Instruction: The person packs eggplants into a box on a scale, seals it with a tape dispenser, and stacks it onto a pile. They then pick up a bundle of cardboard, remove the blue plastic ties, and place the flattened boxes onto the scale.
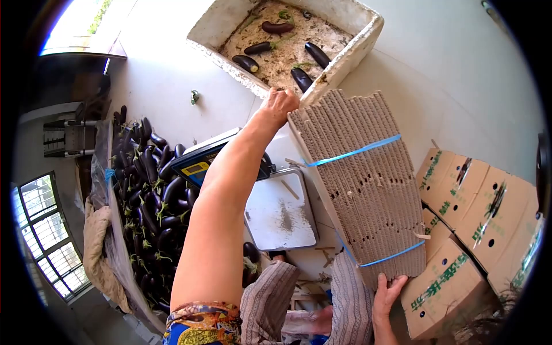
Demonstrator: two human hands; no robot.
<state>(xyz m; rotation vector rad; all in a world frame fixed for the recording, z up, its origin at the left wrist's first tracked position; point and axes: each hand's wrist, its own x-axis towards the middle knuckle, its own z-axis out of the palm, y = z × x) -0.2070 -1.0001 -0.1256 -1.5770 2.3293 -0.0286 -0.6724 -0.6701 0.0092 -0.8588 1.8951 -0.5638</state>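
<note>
A thick bundle of flattened cardboard (368, 190), edges facing up, is tied with two blue straps and tilts across the front of me. My left hand (280, 106) is closed at its upper left corner, beside the near rim of a white foam box (339, 69); the fingertips are hidden. At the bundle's lower edge, my right hand (388, 296) grips with thumb and fingers bent against the cardboard. Several eggplants (317, 54) lie in the foam box. Under my left forearm stands a scale with a metal platform (282, 210) and a dark display (198, 167).
A large heap of eggplants (149, 201) lies to the left, edged by plastic sheeting (118, 247). Printed cardboard boxes (443, 287) stand on the right. A green scrap (194, 97) lies on the pale floor (167, 75). My knees (267, 293) are below the scale.
</note>
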